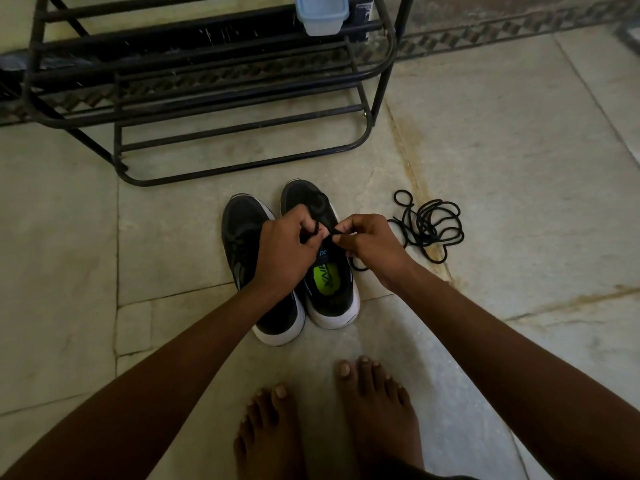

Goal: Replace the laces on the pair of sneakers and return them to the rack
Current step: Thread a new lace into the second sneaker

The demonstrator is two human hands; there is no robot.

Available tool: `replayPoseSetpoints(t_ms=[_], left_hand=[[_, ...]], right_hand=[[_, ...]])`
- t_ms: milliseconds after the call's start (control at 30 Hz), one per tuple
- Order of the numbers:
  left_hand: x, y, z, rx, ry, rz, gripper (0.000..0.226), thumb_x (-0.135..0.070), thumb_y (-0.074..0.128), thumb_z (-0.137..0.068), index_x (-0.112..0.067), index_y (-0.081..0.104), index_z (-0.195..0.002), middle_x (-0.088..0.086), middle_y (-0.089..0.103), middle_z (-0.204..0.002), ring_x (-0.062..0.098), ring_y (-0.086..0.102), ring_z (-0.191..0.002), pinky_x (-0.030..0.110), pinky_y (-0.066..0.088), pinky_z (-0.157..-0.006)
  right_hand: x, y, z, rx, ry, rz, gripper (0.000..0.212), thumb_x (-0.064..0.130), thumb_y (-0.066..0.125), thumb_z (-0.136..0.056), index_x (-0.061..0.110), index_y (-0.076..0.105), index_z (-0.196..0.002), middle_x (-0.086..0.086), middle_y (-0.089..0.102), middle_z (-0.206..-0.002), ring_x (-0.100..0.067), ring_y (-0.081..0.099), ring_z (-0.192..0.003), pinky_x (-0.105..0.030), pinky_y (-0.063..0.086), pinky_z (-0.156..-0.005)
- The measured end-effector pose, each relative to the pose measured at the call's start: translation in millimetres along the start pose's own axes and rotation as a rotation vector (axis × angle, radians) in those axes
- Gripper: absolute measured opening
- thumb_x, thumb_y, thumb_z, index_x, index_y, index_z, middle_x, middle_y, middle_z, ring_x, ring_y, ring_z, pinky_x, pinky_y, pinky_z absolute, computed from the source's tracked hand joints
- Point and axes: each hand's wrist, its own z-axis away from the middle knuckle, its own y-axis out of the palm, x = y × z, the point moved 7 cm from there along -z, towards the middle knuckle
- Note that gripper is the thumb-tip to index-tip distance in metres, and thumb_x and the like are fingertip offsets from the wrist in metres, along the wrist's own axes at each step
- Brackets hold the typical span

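Observation:
Two black sneakers with white soles stand side by side on the floor, toes toward the rack. The left sneaker (244,230) is partly covered by my left forearm. The right sneaker (332,292) shows a green insole. My left hand (287,247) pinches a black lace (316,226) above the right sneaker's tongue. My right hand (370,245) pinches the same lace's other strand close beside it. A loose pile of black laces (429,226) lies on the floor to the right of the shoes.
A black metal shoe rack (207,84) stands just beyond the sneakers, with a pale blue lidded plastic box (322,13) on an upper shelf. My bare feet (325,420) are on the stone tile floor (519,168) behind the shoes.

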Motion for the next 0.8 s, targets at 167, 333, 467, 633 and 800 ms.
replayPoseSetpoints(t_ms=[167, 333, 467, 633, 800], left_hand=[[-14.3, 1.2, -0.5, 0.006, 0.097, -0.073, 0.032, -0.011, 0.078, -0.089, -0.023, 0.051, -0.079, -0.004, 0.063, -0.070, 0.008, 0.061, -0.061, 0.016, 0.049, -0.058], [-15.2, 2.1, 0.0, -0.003, 0.080, -0.078, 0.031, -0.012, 0.080, -0.088, -0.020, 0.052, -0.077, -0.005, 0.058, -0.067, 0.008, 0.059, -0.058, 0.016, 0.047, -0.056], [-12.6, 1.8, 0.8, -0.004, 0.028, -0.067, 0.031, -0.014, 0.081, -0.087, -0.017, 0.052, -0.077, -0.007, 0.061, -0.067, 0.006, 0.067, -0.064, 0.026, 0.055, -0.058], [-9.8, 6.8, 2.2, 0.021, -0.013, -0.076, 0.030, -0.020, 0.080, -0.089, -0.020, 0.051, -0.081, -0.004, 0.064, -0.070, 0.012, 0.071, -0.069, 0.041, 0.058, -0.058], [-7.1, 4.6, 2.4, 0.003, -0.057, -0.122, 0.039, -0.024, 0.086, -0.083, -0.020, 0.048, -0.076, -0.002, 0.063, -0.069, 0.013, 0.063, -0.062, 0.042, 0.056, -0.058]], right_hand=[[3.6, -0.3, 0.7, -0.017, -0.067, 0.058, 0.007, -0.003, 0.065, -0.092, -0.007, 0.070, -0.096, -0.011, 0.067, -0.081, -0.002, 0.062, -0.061, -0.016, 0.048, -0.058], [4.3, -1.8, 1.0, -0.033, -0.083, 0.075, 0.006, 0.000, 0.067, -0.092, -0.004, 0.071, -0.094, -0.010, 0.068, -0.080, -0.003, 0.063, -0.062, -0.018, 0.049, -0.060], [-0.1, -2.9, 2.4, -0.026, -0.004, -0.087, 0.018, -0.001, 0.054, -0.095, -0.006, 0.071, -0.096, -0.016, 0.069, -0.083, -0.019, 0.065, -0.072, -0.030, 0.051, -0.064], [-1.0, -1.9, 1.8, 0.010, 0.039, -0.154, 0.020, 0.001, 0.052, -0.101, -0.006, 0.071, -0.101, -0.014, 0.072, -0.089, -0.014, 0.070, -0.077, -0.022, 0.054, -0.066], [-2.2, 1.0, -6.3, 0.120, 0.096, -0.131, 0.020, 0.011, 0.058, -0.102, -0.006, 0.068, -0.106, -0.013, 0.070, -0.092, -0.015, 0.068, -0.083, -0.024, 0.055, -0.070]])
